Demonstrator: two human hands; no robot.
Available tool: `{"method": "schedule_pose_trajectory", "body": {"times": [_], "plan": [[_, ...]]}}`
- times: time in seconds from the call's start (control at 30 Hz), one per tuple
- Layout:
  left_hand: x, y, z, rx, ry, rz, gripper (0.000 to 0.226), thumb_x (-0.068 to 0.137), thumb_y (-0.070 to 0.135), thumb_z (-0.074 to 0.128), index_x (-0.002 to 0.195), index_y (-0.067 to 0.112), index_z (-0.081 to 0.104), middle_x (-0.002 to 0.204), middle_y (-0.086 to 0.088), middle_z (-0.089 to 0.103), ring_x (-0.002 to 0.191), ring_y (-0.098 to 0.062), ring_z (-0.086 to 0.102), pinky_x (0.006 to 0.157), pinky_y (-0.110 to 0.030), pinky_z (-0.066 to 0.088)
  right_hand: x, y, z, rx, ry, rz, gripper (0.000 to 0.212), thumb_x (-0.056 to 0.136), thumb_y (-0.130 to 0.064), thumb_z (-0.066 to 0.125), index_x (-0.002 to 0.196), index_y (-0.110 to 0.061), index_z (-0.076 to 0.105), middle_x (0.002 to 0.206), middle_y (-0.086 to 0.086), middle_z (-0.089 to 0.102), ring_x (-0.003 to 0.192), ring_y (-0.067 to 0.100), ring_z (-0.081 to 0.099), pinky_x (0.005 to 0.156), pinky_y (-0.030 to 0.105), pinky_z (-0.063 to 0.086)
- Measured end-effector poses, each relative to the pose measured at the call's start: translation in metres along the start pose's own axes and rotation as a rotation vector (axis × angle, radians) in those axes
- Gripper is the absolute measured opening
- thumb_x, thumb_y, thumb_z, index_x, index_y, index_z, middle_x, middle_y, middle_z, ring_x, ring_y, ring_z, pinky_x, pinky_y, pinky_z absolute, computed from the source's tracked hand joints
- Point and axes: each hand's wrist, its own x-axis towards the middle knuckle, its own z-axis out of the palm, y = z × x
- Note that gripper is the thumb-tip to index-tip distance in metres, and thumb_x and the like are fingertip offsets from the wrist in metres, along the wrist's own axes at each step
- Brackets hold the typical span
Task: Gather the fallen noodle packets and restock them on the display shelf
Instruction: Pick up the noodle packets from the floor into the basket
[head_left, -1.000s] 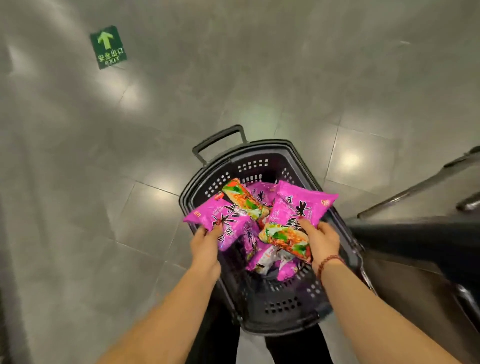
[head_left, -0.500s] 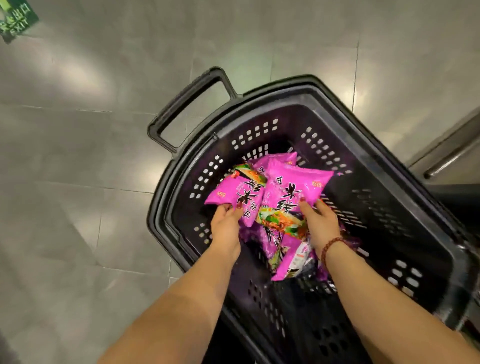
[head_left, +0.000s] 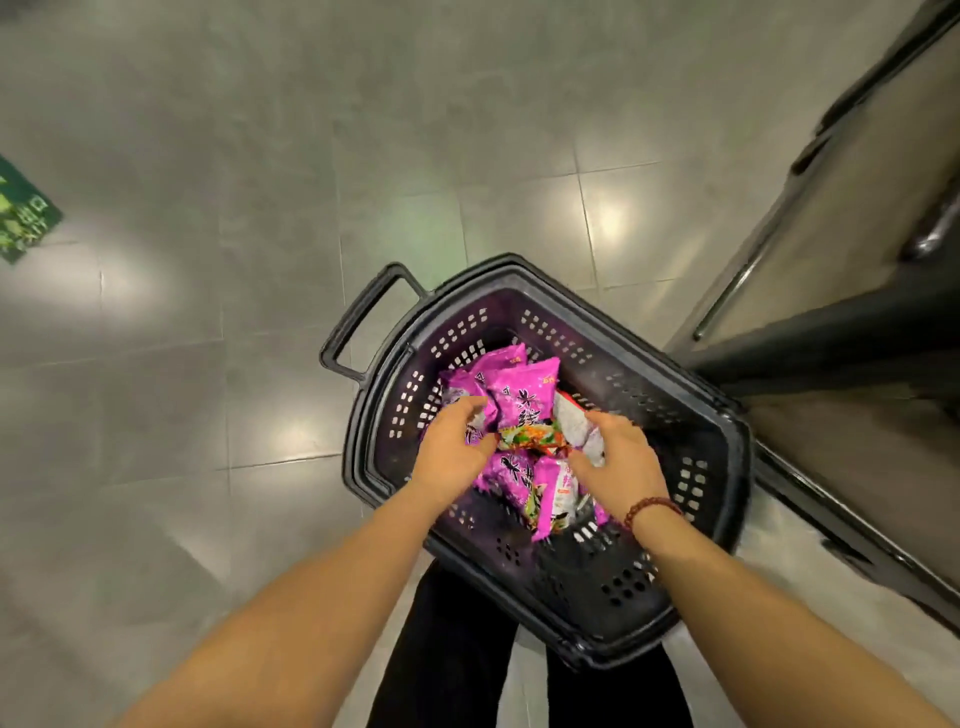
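Head view: left hand (head_left: 451, 448) and right hand (head_left: 621, 465), each grip curled round glossy magenta noodle packets (head_left: 524, 401) in black basket (head_left: 631, 376).

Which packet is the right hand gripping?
The whitish-grey packet at the pile's right edge, gripped by the right hand. The left hand grips a pink packet, like the rest.

Under me, the glossy grey tiled floor (head_left: 260, 364) carries a black perforated plastic basket (head_left: 623, 587), which stands toward the floor's right side, just beside the base of a dark metal fixture (head_left: 831, 343). A green printed sticker (head_left: 23, 218) lies flat at the far left.
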Motion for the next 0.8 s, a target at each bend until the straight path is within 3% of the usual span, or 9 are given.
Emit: {"method": "schedule_pose_trajectory", "body": {"times": [0.1,0.17,0.27,0.37,0.5,0.63,0.8], "plan": [[-0.029,0.057,-0.026,0.26,-0.088,0.254,0.047,0.086,0.011,0.066,0.132,0.008,0.055,0.13,-0.009,0.058,0.123,-0.022,0.05,0.103,-0.025,0.033,-0.041,-0.012,-0.042,-0.065,0.111,-0.078,0.048,0.08,-0.025,0.072,0.123,-0.009,0.059,0.12,0.013,0.061,0.112,0.036,0.055,0.094,0.045,0.046],[-0.047,0.095,-0.034,0.423,-0.138,0.392,0.051,0.085,0.016,0.067,0.134,0.009,0.053,0.133,-0.01,0.057,0.127,-0.025,0.048,0.108,-0.031,0.033,-0.07,-0.014,-0.068,-0.121,0.177,-0.085,0.049,0.081,-0.028,0.07,0.124,-0.008,0.058,0.121,0.014,0.06,0.112,0.038,0.054,0.095,0.046,0.044],[-0.079,0.156,-0.03,0.597,-0.215,0.6,0.052,0.084,0.02,0.067,0.133,0.009,0.054,0.126,-0.014,0.057,0.122,-0.03,0.048,0.104,-0.036,0.036,-0.118,-0.016,-0.112,-0.188,0.227,0.0,0.057,0.088,-0.038,0.06,0.138,-0.016,0.046,0.136,0.009,0.05,0.126,0.03,0.044,0.104,0.039,0.034],[-0.119,0.211,-0.009,0.799,-0.256,0.812,0.051,0.083,0.026,0.066,0.129,0.008,0.055,0.121,-0.016,0.057,0.117,-0.033,0.049,0.098,-0.039,0.039,-0.173,0.004,-0.143,-0.168,0.316,0.086,0.053,0.085,-0.04,0.06,0.132,-0.019,0.05,0.129,0.008,0.054,0.122,0.031,0.047,0.1,0.039,0.037],[-0.172,0.259,0.047,0.956,-0.359,1.035,0.047,0.081,0.026,0.066,0.125,0.01,0.058,0.114,-0.013,0.059,0.111,-0.033,0.052,0.089,-0.041,0.044,-0.247,0.053,-0.159,-0.145,0.477,0.169,0.053,0.083,-0.038,0.064,0.13,-0.014,0.054,0.124,0.009,0.057,0.117,0.032,0.05,0.097,0.04,0.038],[-0.24,0.289,0.128,1.149,-0.472,1.189,0.049,0.088,0.031,0.059,0.134,0.014,0.051,0.126,-0.009,0.056,0.117,-0.029,0.049,0.094,-0.039,0.043,-0.333,0.127,-0.165,-0.119,0.557,0.305,0.056,0.09,-0.045,0.056,0.138,-0.018,0.045,0.132,0.003,0.051,0.123,0.025,0.043,0.102,0.036,0.034],[-0.34,0.31,0.25,1.293,-0.529,1.33,0.049,0.09,0.036,0.057,0.135,0.018,0.048,0.13,-0.007,0.054,0.121,-0.028,0.047,0.096,-0.038,0.04,-0.46,0.237,-0.173,-0.142,0.602,0.481,0.052,0.091,-0.05,0.052,0.132,-0.019,0.046,0.128,0.003,0.051,0.12,0.024,0.044,0.098,0.035,0.035]]}}
